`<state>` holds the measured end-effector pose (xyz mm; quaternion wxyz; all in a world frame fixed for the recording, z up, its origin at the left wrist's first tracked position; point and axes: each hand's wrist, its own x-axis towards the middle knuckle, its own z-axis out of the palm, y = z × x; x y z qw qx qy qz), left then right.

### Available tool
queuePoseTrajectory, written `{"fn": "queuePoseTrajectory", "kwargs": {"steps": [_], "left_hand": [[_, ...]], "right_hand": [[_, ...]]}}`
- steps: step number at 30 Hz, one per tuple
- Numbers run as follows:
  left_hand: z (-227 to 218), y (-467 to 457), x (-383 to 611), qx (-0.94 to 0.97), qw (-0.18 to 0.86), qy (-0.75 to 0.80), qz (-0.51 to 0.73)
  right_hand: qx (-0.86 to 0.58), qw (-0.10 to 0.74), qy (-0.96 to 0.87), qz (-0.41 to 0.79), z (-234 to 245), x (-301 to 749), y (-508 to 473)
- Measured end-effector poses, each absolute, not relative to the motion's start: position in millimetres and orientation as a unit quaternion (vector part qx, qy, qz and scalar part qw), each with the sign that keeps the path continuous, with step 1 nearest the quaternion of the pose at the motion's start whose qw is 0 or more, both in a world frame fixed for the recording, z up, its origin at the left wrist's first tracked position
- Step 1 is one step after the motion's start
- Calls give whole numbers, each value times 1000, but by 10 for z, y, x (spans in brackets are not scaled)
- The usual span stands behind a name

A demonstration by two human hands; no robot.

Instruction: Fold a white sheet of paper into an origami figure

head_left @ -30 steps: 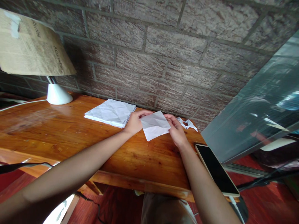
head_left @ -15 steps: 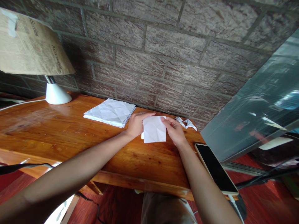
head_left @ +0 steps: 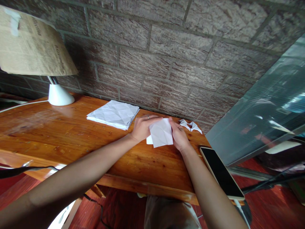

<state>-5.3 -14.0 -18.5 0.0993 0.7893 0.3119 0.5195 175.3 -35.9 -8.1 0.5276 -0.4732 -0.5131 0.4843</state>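
The left hand (head_left: pixel 142 128) and right hand (head_left: pixel 179 136) pinch one folded paper (head_left: pixel 162 133) in a narrow grip; one lamp (head_left: pixel 60 95) (shade (head_left: pixel 40 47) reading "ffection").

The paper (head_left: pixel 162 135) I hold is white, shaded greyish, with faint crease lines. Near me, the stack of sheets (head_left: pixel 113 113) is white with a crisscross of creases, and the folded pieces (head_left: pixel 195 127) are white too. My counter (head_left: pixel 140 165) is orange-brown with darker specks. I see a tan lampshade (head_left: pixel 35 47) patterned with dark print, a white lamp base (head_left: pixel 59 95), a black phone screen (head_left: pixel 221 173) edged in beige, and a grey-brown brick-patterned wall (head_left: pixel 181 39).
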Motion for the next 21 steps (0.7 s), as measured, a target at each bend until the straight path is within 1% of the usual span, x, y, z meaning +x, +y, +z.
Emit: {"fn": "queuePoseTrajectory", "kwargs": {"steps": [6,10,21], "left_hand": [[-192,-130,-69,779,106,292,544],[-176,-166,-80,773,118,315,538],[-240,-134,-47,777,93,240,574]], "right_hand": [[-466,507,-542,481,-68,1754,-373],[-457,502,-541,495,-34,1739,-403],[-443,542,-480,530,4,1757,-410]]}}
